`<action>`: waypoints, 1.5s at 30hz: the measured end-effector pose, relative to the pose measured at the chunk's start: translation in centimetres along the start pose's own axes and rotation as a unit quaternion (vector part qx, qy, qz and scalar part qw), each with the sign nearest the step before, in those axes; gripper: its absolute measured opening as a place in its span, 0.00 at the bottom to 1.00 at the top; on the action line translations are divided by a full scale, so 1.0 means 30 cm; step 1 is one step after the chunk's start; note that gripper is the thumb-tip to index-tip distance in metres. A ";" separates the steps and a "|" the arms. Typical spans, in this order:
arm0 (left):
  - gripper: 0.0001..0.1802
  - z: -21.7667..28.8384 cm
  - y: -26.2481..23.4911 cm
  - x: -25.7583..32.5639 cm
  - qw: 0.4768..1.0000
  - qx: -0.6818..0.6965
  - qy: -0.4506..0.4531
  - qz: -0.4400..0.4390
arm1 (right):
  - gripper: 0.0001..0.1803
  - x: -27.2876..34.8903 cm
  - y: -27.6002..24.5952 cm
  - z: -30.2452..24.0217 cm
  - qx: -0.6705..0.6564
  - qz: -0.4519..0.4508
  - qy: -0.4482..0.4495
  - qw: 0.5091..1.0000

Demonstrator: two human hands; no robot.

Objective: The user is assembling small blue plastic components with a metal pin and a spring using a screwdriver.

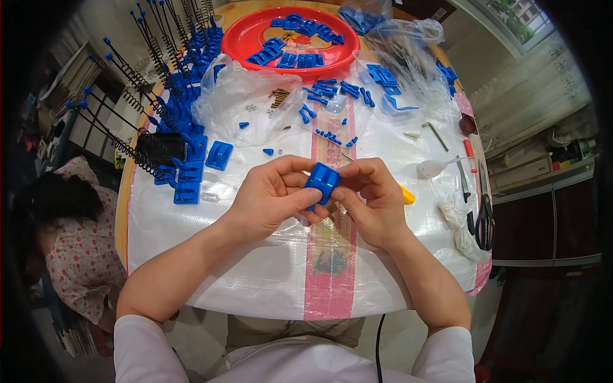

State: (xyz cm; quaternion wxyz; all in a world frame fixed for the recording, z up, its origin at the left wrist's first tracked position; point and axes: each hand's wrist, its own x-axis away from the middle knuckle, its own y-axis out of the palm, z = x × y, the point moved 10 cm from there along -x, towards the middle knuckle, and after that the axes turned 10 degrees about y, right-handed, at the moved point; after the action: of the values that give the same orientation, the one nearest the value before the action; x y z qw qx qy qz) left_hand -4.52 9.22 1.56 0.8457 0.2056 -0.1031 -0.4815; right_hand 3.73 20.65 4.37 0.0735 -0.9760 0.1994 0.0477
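My left hand [273, 195] and my right hand [372, 199] are together over the middle of the table. Between their fingertips is a blue ridged plastic part [324, 179], gripped from both sides and tilted. A yellow handle [407, 195] shows partly behind my right hand. Beyond my left hand lie a small blue cone [268, 152] and a similar blue ridged part [219, 156]. Farther off, several tiny blue pieces [330, 136] and blue double-ended pieces [325, 90] are spread out. Brass-coloured screws [279, 97] rest on a clear plastic bag [220, 105].
Blue assemblies with upright black springs [182, 105] crowd the left edge. A red basin [228, 46] with blue parts stands at the back. Along the right lie a hex key [436, 136], a white squeeze bulb [431, 168] and black scissors [485, 223]. Another person [86, 249] is at the left.
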 end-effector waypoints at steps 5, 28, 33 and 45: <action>0.22 -0.002 0.000 -0.001 1.000 -0.008 -0.007 0.001 | 0.15 0.000 0.015 0.023 -0.027 -0.025 0.041 0.998; 0.18 0.025 0.012 0.012 0.996 -0.050 0.071 -0.014 | 0.22 0.006 0.053 0.071 -0.141 -0.096 0.147 0.974; 0.18 0.001 0.013 0.001 0.999 -0.003 0.026 -0.038 | 0.23 0.012 0.049 0.062 -0.157 -0.106 0.153 0.970; 0.06 -0.039 0.001 0.002 0.998 -0.056 -0.027 -0.015 | 0.15 0.018 0.008 0.009 -0.064 0.013 0.055 0.996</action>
State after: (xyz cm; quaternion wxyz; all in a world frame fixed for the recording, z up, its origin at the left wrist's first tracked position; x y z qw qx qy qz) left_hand -4.04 9.46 0.51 0.8456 0.1466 -0.0953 -0.5043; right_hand 4.10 20.27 4.00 -0.0010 -0.9771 0.2125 0.0080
